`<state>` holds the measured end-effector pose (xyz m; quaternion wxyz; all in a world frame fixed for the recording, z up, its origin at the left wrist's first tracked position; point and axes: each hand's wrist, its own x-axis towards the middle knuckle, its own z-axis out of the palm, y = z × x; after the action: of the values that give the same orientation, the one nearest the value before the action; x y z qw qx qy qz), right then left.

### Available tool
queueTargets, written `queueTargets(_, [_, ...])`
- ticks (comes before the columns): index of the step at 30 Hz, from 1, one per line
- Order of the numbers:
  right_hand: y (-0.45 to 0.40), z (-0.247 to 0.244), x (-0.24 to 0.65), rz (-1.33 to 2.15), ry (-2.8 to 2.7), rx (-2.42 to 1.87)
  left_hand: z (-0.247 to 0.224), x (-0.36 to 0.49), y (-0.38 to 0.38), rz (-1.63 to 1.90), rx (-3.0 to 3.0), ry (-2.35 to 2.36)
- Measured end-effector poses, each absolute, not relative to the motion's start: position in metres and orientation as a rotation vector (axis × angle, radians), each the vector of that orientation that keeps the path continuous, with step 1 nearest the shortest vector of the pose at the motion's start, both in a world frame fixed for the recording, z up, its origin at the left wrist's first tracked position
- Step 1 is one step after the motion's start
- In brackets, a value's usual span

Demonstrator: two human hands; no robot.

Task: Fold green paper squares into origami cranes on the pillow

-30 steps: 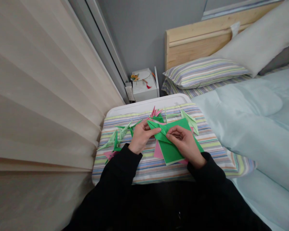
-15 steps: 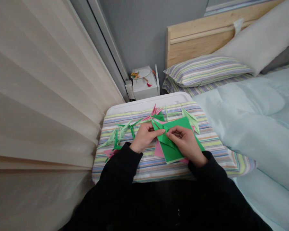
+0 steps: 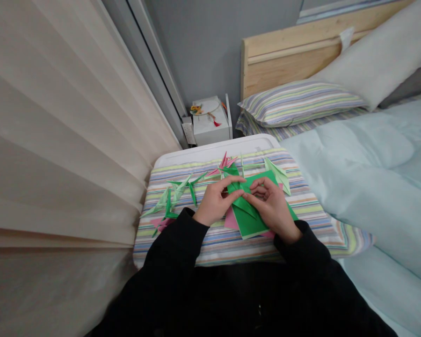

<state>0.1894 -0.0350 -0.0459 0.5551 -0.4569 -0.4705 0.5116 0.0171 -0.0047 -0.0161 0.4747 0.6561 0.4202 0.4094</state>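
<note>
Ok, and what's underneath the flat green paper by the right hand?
Pink paper pokes out from under the green paper at several edges, with striped cloth around them. Whatever lies beneath its middle is covered.

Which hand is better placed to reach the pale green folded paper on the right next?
Probably the right hand: that pale green paper lies just beyond it, while the left hand is farther away.
</note>
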Motion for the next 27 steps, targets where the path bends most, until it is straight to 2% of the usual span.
queueTargets(9, [-0.0346, -0.0453, 0.1888, 1.281, -1.09, -1.05, -0.0232, 0.0161, 0.0028, 1.033, 1.704, 1.177])
queueTargets(19, [-0.0379, -0.0425, 0.1892, 1.322, -1.14, -1.012, -0.0243, 0.0144, 0.006, 1.098, 1.59, 1.126])
queueTargets(27, [-0.0377, -0.0401, 0.1892, 1.29, -1.137, -1.015, -0.0206, 0.0142, 0.0049, 1.008, 1.634, 1.094])
